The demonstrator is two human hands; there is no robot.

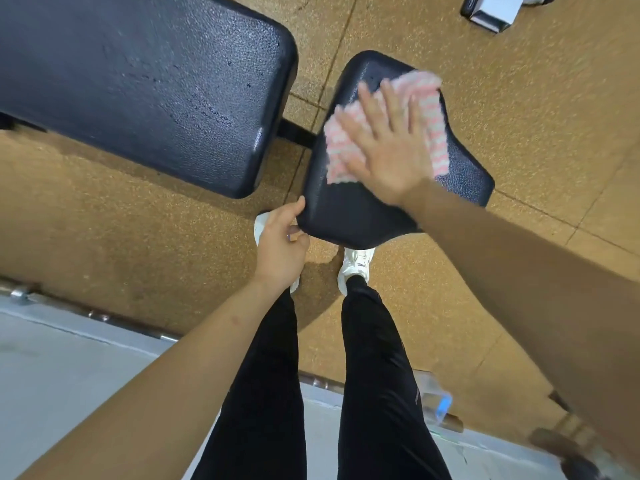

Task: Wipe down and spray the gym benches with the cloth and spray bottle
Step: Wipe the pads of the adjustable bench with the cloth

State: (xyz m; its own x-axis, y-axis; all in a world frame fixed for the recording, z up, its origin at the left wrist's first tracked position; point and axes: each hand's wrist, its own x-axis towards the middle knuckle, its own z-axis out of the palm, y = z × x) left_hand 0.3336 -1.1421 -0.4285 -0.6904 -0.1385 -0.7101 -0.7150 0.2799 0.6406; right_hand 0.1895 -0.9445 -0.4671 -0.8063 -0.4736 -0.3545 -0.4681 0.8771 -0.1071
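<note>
Speckled tan floor [104, 216], white sneakers [356, 268], poss. dumbbell [491, 12]

Right hand [388, 147] flat, fingers spread, palm down, arm extended; left hand [280, 247] curled in a grip, thumb uppermost.

— What sort of place is this?
— A gym. There's a black padded bench [145, 84] with a separate seat pad [381, 202], speckled rubber floor tiles [519, 116], and a steel bar [93, 315] lying along the floor's edge.

No legible text, labels or numbers.
</note>
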